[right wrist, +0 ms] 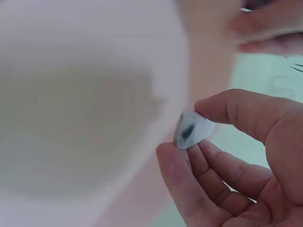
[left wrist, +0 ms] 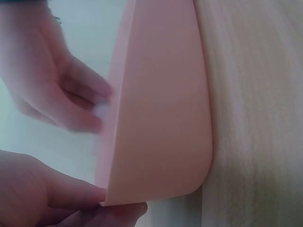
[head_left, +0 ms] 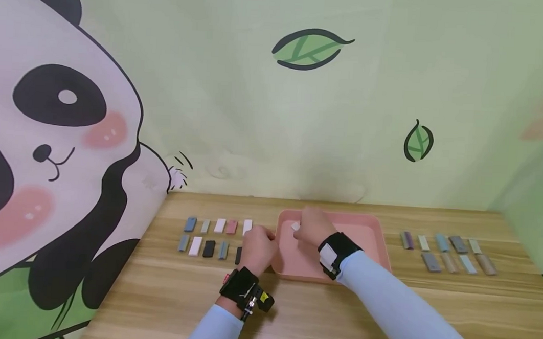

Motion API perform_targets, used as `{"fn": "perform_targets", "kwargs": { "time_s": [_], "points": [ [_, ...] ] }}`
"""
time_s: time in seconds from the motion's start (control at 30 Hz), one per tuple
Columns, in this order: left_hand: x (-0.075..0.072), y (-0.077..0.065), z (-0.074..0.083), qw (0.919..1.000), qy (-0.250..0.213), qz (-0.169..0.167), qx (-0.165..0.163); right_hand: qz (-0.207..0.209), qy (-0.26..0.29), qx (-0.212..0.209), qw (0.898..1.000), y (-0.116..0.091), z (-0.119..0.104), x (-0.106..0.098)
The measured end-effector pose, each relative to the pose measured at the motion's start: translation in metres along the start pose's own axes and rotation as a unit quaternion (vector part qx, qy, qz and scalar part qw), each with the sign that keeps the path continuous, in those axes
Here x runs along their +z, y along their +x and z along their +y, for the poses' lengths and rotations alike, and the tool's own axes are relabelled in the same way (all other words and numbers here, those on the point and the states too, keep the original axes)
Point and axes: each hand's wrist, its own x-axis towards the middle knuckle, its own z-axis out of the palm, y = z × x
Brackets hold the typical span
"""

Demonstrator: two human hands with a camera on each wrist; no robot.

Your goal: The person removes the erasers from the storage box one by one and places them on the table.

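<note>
A pink tray (head_left: 357,240) lies on the wooden table in front of me. My left hand (head_left: 258,250) is at its left side, pinching the rim; in the left wrist view the thumb and fingers lie on either side of the tray's corner (left wrist: 156,109). Over the tray's left part, my right hand (head_left: 315,227) pinches a small white eraser (right wrist: 191,130) between thumb and fingertips. One face of this eraser carries a dark smudge, seen in the right wrist view. The tray's floor beneath the right hand is partly hidden.
Left of the tray, two rows of small blocks include a blue one (head_left: 190,224), a pink one (head_left: 232,227) and a black one (head_left: 209,248). More blocks, among them a grey-blue one (head_left: 431,262), lie to the right. A panda-printed backdrop (head_left: 228,111) rises behind the table.
</note>
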Motion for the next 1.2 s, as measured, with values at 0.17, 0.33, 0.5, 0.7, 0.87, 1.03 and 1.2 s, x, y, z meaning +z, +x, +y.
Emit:
{"fn": "perform_targets", "kwargs": {
  "time_s": [0.17, 0.33, 0.5, 0.7, 0.87, 1.03, 1.2],
  "points": [
    [0.001, 0.004, -0.004, 0.9999, 0.007, 0.014, 0.000, 0.039, 0.031, -0.003, 0.999, -0.014, 0.001, -0.033],
    [0.002, 0.007, -0.007, 0.9999, 0.010, 0.006, -0.010, 0.078, 0.065, 0.014, 0.995, -0.026, 0.021, -0.060],
    [0.003, 0.014, -0.006, 1.0000, 0.003, 0.007, 0.001, 0.168, 0.041, 0.015, 0.985, -0.037, 0.053, -0.085],
    [0.001, 0.020, -0.007, 0.9999, 0.000, 0.004, -0.010, 0.243, 0.027, 0.066, 0.968, -0.056, 0.094, -0.100],
    [-0.004, 0.019, -0.008, 0.9999, -0.001, 0.009, -0.010, 0.266, 0.016, 0.117, 0.957, -0.074, 0.120, -0.095],
    [-0.006, 0.020, -0.007, 0.9998, 0.005, 0.016, -0.003, 0.269, 0.007, 0.121, 0.955, -0.089, 0.138, -0.083],
    [-0.009, 0.021, -0.010, 0.9998, 0.004, 0.012, -0.018, 0.254, -0.008, 0.134, 0.958, -0.099, 0.147, -0.068]
  ]
}}
